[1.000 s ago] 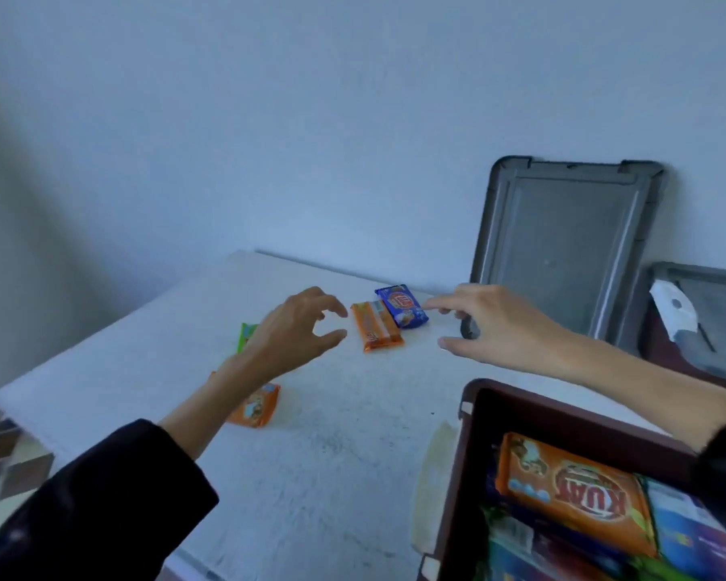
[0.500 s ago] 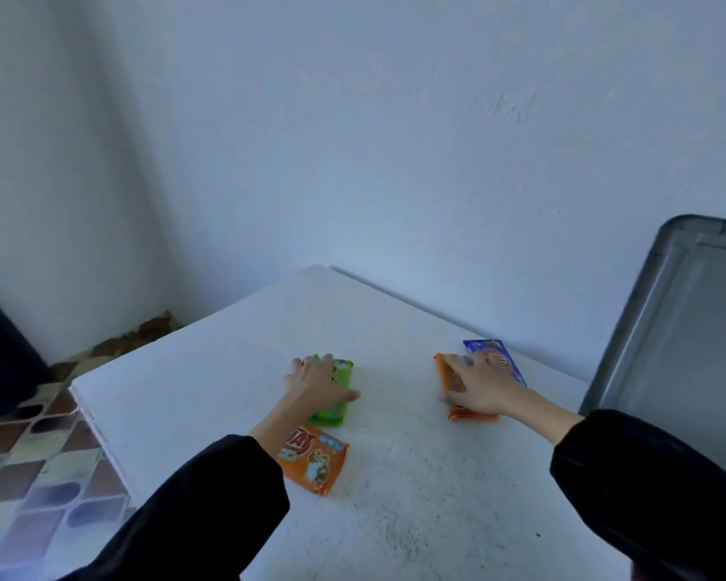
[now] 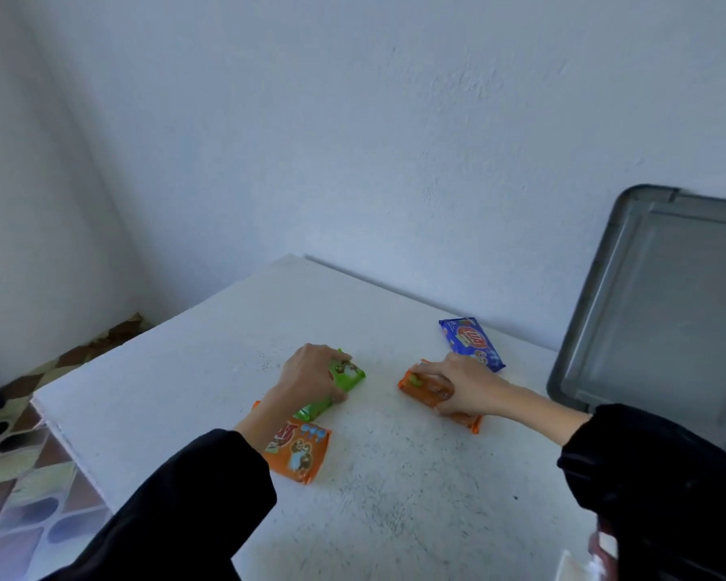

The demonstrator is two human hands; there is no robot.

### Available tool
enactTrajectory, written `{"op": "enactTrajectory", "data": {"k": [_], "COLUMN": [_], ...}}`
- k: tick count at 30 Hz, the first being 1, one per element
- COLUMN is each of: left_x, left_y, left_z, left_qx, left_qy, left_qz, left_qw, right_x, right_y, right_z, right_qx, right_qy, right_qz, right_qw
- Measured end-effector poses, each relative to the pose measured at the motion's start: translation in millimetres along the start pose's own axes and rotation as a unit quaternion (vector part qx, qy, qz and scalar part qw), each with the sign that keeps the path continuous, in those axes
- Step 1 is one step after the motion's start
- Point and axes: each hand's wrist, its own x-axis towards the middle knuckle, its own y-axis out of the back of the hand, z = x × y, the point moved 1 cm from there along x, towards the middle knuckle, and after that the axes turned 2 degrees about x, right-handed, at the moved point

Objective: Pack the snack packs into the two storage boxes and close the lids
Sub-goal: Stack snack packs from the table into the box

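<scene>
Under both hands [image 3: 311,377] [image 3: 468,385], snack packs [image 3: 349,373] [image 3: 424,391]

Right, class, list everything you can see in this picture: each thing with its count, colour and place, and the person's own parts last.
green snack pack: one, green, on the table, under the left hand
orange bar pack: one, orange, on the table, under the right hand
orange cartoon pack: one, orange, on the table, partly hidden by the left forearm
blue snack pack: one, blue, on the table, just beyond the right hand
lid: one, grey, standing upright at the right
table: one, white, by the wall
floor tiles: many, mixed colours, lower left
sleeves: two, black, bottom
left hand: one, grips the green snack pack
right hand: one, holds the orange bar pack
</scene>
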Motion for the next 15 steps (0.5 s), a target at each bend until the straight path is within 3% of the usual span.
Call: {"op": "enactTrajectory", "data": {"k": [5,15], "left_x": [-5,-62], "left_y": [16,76], "left_z": [24,131], "left_qx": [-0.026,-0.034], "left_qy": [-0.048,-0.254], "left_qz": [0.029,0.038], "left_qw": [0.998,0.966], "right_x": [-28,-172], "right_y": [29,109], "right_z": [-1,12], "right_qx": [0.042,0.068], "right_qy": [-0.006,-0.038], "right_qz": [0.018,0.133], "right_qw": [0.999,0.988]}}
